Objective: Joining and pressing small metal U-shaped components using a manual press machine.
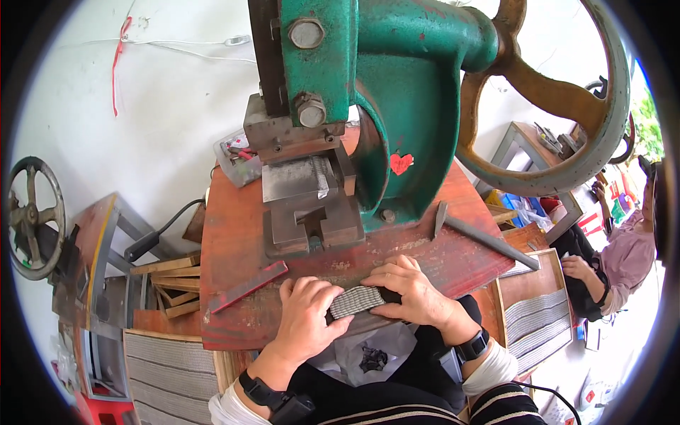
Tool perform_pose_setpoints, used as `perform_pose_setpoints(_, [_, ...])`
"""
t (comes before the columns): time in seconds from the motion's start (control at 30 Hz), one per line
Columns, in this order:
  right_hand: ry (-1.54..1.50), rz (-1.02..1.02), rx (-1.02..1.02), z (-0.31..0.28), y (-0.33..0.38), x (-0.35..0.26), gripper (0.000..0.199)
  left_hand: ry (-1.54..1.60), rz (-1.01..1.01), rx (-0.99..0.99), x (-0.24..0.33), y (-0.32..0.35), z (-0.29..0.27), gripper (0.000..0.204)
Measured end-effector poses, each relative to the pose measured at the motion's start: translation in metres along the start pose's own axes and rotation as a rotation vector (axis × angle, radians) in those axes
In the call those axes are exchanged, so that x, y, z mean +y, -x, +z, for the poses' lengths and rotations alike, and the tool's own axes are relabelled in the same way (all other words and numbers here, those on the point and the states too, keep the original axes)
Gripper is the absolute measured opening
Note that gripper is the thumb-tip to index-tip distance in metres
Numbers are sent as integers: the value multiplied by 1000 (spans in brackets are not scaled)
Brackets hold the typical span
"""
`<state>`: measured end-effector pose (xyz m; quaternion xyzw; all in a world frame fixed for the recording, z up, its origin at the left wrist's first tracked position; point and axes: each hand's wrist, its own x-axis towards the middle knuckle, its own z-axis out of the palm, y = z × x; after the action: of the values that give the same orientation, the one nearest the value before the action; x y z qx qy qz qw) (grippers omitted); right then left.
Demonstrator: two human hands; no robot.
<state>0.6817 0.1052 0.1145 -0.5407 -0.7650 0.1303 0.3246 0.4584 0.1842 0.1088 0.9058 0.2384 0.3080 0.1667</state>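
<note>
My left hand [309, 319] and my right hand [418, 294] grip the two ends of a block of small grey metal pieces [356, 301], packed side by side in rows. The block is above the front edge of the red-brown worktable [248, 248]. Its ends are hidden behind my fingers. Just beyond my hands stands a green cast-iron press [414, 106], with a steel die block [287, 230] at its base. A shiny metal plate [287, 180] lies under the press head. Below the block, a whitish plastic bag [333, 365] with dark scraps [373, 359] rests at my lap.
A hammer [482, 237] lies right of the press, and a red bar [248, 287] lies at left. Trays of grey rows stand at lower left [166, 382] and right [535, 319]. The press's large handwheel [559, 180] hangs over the right side. Another person [623, 248] sits far right.
</note>
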Motion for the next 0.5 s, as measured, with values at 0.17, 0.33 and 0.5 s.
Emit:
perform_pose_setpoints(0.17, [-326, 193, 149, -17, 1, -17, 55, 429, -167, -9, 12, -19, -9, 41])
perform_pose_setpoints(0.33, [-813, 348, 310, -52, 16, -40, 64, 1108, -450, -153, 46, -48, -20, 37])
perform_pose_setpoints(0.5, [-901, 330, 376, -66, 27, -47, 65, 1076, -398, -199, 59, -57, -18, 39])
